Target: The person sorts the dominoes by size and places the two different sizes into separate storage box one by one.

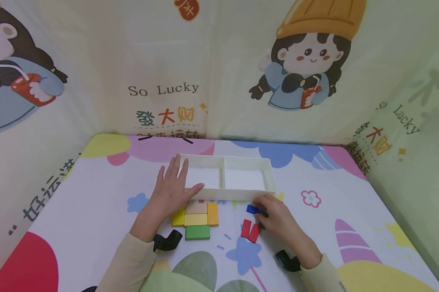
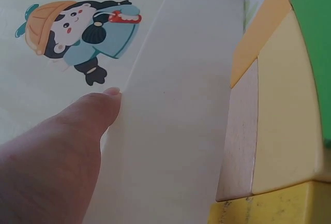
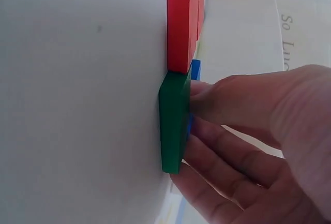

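My left hand (image 1: 172, 188) lies spread over the left end of a white two-compartment tray (image 1: 219, 194), its thumb on the front rim. In the left wrist view, the thumb (image 2: 106, 107) touches the rim's edge. At the tray's front right corner, my right hand (image 1: 276, 213) curls its thumb and fingers around a blue block (image 1: 253, 209), partly covered by the fingers. A green block (image 3: 175, 123) stands just in front of the right thumb, mostly hidden in the head view. Two red blocks (image 1: 246, 228) lie close to that hand.
Left of centre, before the tray, yellow, orange and pale wooden blocks (image 1: 196, 220) lie fitted together, with a green block (image 1: 197, 232) against their near side. Black wrist devices (image 1: 168, 241) sit by both wrists. A printed curtain (image 1: 227, 109) encloses the table.
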A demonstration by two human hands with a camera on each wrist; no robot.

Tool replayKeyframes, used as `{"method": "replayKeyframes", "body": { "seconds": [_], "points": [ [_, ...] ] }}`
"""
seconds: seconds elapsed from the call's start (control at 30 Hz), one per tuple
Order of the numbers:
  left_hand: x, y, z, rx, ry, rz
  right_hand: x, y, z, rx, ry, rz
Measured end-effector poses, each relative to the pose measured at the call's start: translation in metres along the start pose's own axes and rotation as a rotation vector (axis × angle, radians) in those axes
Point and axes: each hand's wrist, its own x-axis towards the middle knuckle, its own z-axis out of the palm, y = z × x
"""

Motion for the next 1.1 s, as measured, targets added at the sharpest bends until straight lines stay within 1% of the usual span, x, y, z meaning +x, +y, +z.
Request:
{"method": "replayKeyframes", "body": {
  "seconds": [0.2,0.47,0.7,0.9,1.1],
  "points": [
    [0.0,-0.001,-0.001,0.002,0.005,0.005,0.0,-0.003,-0.004,-0.001,0.033,-0.019],
    [0.001,0.0,-0.002,-0.01,-0.001,0.01,-0.001,-0.005,-0.013,0.091,0.084,-0.116],
    [0.0,0.002,-0.003,-0.013,-0.001,0.007,0.0,-0.012,-0.025,0.14,0.102,-0.168],
    [0.0,0.001,-0.005,-0.017,-0.002,0.014,0.008,-0.016,-0.036,0.153,0.123,-0.206],
    [-0.001,-0.001,-0.004,-0.01,0.005,0.02,0.02,-0.017,-0.043,0.169,0.133,-0.222]
  ]
}}
